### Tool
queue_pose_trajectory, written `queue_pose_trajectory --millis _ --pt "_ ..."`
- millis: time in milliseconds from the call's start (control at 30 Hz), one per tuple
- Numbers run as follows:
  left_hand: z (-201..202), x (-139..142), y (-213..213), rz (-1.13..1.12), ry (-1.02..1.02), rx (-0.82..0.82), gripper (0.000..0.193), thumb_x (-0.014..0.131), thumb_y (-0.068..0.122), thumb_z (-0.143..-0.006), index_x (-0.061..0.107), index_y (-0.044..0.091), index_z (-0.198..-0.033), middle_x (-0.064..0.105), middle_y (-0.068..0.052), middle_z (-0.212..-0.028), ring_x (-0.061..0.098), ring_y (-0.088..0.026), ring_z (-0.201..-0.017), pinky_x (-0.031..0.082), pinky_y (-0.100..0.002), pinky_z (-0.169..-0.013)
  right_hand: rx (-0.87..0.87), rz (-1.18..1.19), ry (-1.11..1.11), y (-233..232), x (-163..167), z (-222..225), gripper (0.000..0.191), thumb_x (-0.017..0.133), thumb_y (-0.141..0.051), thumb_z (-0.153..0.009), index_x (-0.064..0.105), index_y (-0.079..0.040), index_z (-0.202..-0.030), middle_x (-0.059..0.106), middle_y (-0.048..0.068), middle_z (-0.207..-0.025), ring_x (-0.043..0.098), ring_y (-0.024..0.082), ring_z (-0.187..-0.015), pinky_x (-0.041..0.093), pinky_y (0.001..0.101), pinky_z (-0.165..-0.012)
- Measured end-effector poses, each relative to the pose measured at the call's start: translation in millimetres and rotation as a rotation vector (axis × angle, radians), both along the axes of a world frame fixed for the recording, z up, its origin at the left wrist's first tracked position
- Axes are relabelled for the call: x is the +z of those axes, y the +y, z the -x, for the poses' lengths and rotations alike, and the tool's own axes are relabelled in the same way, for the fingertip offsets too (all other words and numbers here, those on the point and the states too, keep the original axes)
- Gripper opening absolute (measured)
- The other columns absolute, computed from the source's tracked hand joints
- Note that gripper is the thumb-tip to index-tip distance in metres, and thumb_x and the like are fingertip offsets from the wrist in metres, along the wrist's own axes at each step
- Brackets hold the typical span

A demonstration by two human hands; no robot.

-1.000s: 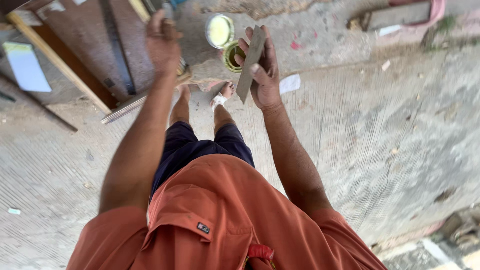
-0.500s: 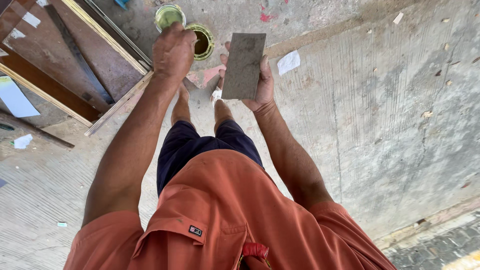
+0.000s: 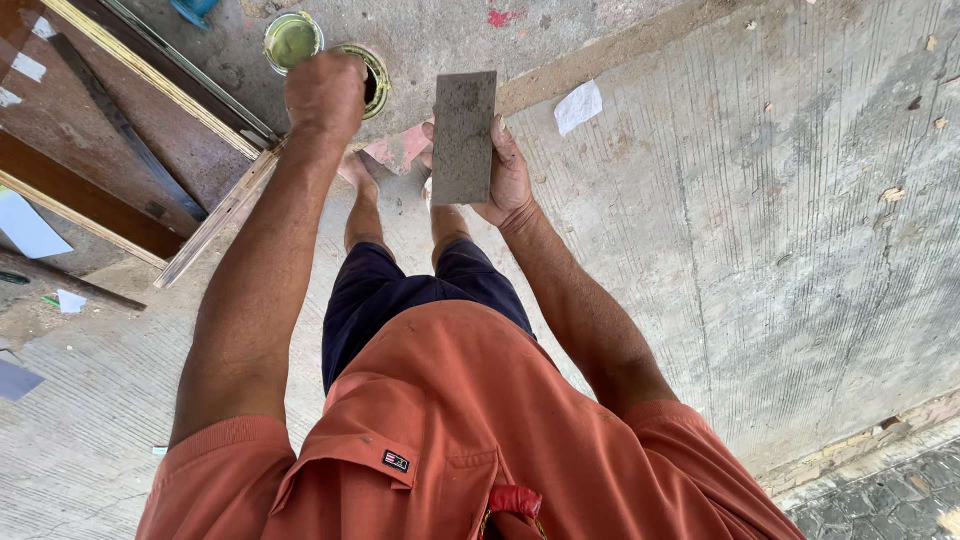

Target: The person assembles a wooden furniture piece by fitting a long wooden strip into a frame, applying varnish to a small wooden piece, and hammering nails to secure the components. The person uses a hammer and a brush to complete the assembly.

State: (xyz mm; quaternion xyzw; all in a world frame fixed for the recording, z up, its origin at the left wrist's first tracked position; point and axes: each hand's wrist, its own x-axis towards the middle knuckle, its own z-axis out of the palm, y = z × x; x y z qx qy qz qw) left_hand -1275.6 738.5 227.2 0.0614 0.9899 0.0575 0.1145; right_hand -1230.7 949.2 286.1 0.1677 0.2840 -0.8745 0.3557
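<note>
far left: boards (image 3: 120,150) lie slantwise on the concrete floor (image 3: 780,230), with paper scraps (image 3: 28,225) beside them. next, an open can (image 3: 293,40) of greenish stuff stands beside its lid (image 3: 372,75), which my fist partly covers. my left hand (image 3: 325,95) is a closed fist held above the lid's edge; i cannot tell what, if anything, it grips. centre: my right hand (image 3: 500,165) holds a flat grey block (image 3: 464,137) upright, fingers (image 3: 497,130) wrapped round its right edge, thumb behind it. the block's long axis runs away from me, roughly in line with my forearm, and its face is turned to the camera. the block lies just right of the left fist, apart from it, so the right hand alone has it. right: a white scrap (image 3: 580,106) lies on the floor.
</note>
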Motion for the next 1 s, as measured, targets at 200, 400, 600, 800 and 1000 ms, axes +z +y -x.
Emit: queue_pose_trajectory --millis 200,400,600,800,1000 --pt "-19 17 -31 -0.4 0.107 0.227 0.01 0.077 0.007 -0.102 0.08 0.01 -0.092 0.077 -0.008 -0.082 0.068 -0.013 -0.062 0.054 -0.029 -0.048 0.082 -0.02 0.0 0 -2 3 0.077 0.063 -0.053 -0.097 0.041 -0.003 -0.152 0.06 0.023 -0.141 0.07 0.036 -0.114 0.06 0.0577 -0.094" --pt "-53 34 -60 -0.863 -0.057 0.67 0.017 0.078 0.009 -0.098 0.077 0.005 -0.114 0.076 -0.008 -0.095 0.064 -0.006 -0.069 0.052 -0.02 -0.053 0.106 -0.256 0.001 -18 -14 5 0.052 0.058 -0.021 -0.101 0.045 -0.007 -0.149 0.063 0.017 -0.131 0.068 0.029 -0.116 0.06 0.0492 -0.101" --pt "-66 21 -69 -1.329 -0.233 0.99 0.02 0.073 0.011 -0.1 0.076 0.006 -0.119 0.075 -0.005 -0.093 0.059 -0.004 -0.067 0.049 -0.019 -0.055 0.206 -0.478 0.166 -45 -18 6 0.041 0.054 -0.017 -0.108 0.051 -0.004 -0.147 0.066 0.013 -0.129 0.064 0.02 -0.117 0.055 0.0381 -0.103" --pt "-78 10 -64 -1.264 -0.156 0.712 0.013 0.067 0.015 -0.106 0.072 0.006 -0.115 0.074 -0.005 -0.096 0.067 -0.007 -0.075 0.059 -0.023 -0.062 0.227 -0.404 0.086 -64 -8 11 0.042 0.053 -0.011 -0.103 0.051 -0.003 -0.145 0.067 0.013 -0.126 0.066 0.023 -0.113 0.056 0.04 -0.1" --pt "-86 17 -64 -0.866 0.315 0.042 0.007 0.074 0.009 -0.101 0.071 0.007 -0.107 0.07 -0.006 -0.111 0.07 -0.015 -0.094 0.064 -0.029 -0.081 0.226 -0.292 0.018 -65 -2 10 0.057 0.047 -0.006 -0.094 0.048 -0.003 -0.15 0.065 0.015 -0.13 0.066 0.024 -0.115 0.056 0.0387 -0.102"
